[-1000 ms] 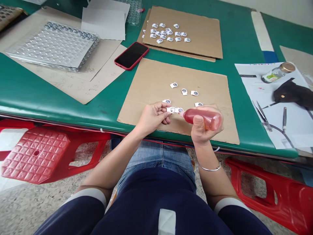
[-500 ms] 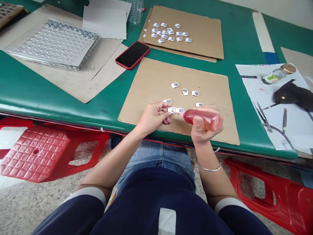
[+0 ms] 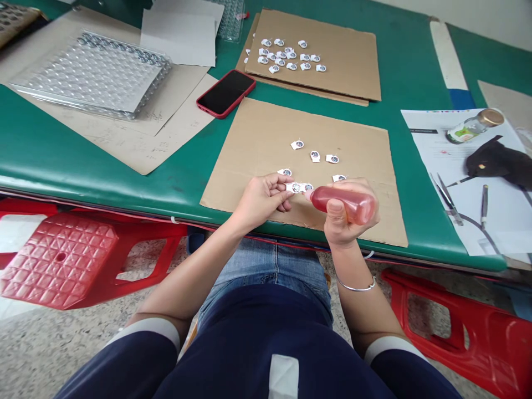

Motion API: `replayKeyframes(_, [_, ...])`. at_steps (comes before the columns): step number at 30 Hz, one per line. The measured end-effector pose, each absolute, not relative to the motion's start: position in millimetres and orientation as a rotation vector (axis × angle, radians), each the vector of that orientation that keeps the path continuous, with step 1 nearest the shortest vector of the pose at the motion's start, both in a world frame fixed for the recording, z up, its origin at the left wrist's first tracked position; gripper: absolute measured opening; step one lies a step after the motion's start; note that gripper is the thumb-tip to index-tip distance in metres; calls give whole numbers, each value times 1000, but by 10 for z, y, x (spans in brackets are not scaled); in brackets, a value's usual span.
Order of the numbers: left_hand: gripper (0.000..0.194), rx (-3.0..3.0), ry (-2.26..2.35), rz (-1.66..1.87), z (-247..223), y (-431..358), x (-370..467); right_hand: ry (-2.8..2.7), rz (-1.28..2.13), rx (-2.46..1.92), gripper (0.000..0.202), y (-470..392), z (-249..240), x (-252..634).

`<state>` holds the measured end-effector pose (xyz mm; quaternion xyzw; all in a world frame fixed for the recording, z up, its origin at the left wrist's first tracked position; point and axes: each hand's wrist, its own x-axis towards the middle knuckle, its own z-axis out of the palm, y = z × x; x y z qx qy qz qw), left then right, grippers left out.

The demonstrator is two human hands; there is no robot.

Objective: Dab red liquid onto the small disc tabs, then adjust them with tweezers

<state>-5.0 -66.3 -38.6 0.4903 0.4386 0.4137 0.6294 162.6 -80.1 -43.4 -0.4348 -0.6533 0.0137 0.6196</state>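
My left hand (image 3: 264, 200) pinches the left end of a small white piece (image 3: 296, 188) with round dark markings, low over the near cardboard sheet (image 3: 249, 138). Wrapped in my right hand (image 3: 349, 219) is a red squeeze bottle (image 3: 343, 204), lying nearly level. Its pale tip points left and meets or nearly meets the right end of the white piece; contact is too small to tell. Several similar white pieces lie on the same sheet, one (image 3: 315, 156) near its middle and one (image 3: 339, 178) just behind my right hand.
Behind is a cardboard stack (image 3: 341, 66) bearing many white pieces. A red-edged phone (image 3: 226, 93) and clear plastic trays (image 3: 95, 75) lie left. Tweezers (image 3: 449, 199), a pen (image 3: 484, 205) and a glass jar (image 3: 474, 126) rest right. Red stools (image 3: 62, 257) stand below the table edge.
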Motion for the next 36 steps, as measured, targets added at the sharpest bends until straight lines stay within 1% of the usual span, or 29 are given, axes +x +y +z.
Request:
replayKeyframes(3, [27, 1123, 1005, 946, -390, -660, -46, -1481, 29, -958, 25, -797, -433, 1622])
replayKeyframes(8, [28, 1123, 1001, 945, -404, -652, -51, -1513, 21, -1013, 26, -802, -428, 1619])
replayKeyframes(12, [30, 1124, 1006, 944, -393, -665, -42, -1275, 35, -944, 30, -754, -415, 1598])
replayKeyframes(17, [34, 1133, 1063, 974, -314, -691, -113, -864, 329, -914, 27, -688, -364, 1664])
replayKeyframes(19, [35, 1196, 1165, 1027, -275, -638, -233, -796, 361, -904, 27, -687, -335, 1770])
replayKeyframes(21, [35, 1348, 1324, 1091, -242, -527, -390, -753, 315, -908, 27, -697, -315, 1934])
replayKeyframes(23, [32, 1580, 1491, 1066, -221, -386, -541, -726, 276, -927, 29, -705, -311, 2144])
replayKeyframes(25, [28, 1797, 1599, 916, -215, -259, -647, -699, 231, -961, 32, -706, -323, 2376])
replayKeyframes(28, [24, 2047, 1603, 673, -209, -144, -709, -704, 82, -1026, 35, -712, -351, 2726])
replayKeyframes(30, [29, 2170, 1615, 538, -195, -91, -736, -786, -73, -1090, 41, -725, -360, 2953])
replayKeyframes(32, [37, 2192, 1735, 458, -176, -5, -788, -965, -266, -1190, 47, -731, -347, 3171])
replayKeyframes(34, [43, 2194, 1830, 414, -143, 135, -851, -1217, -450, -1296, 44, -710, -312, 3363])
replayKeyframes(36, [45, 2122, 1903, 445, -87, 311, -891, -1483, -515, -1371, 40, -635, -274, 3509])
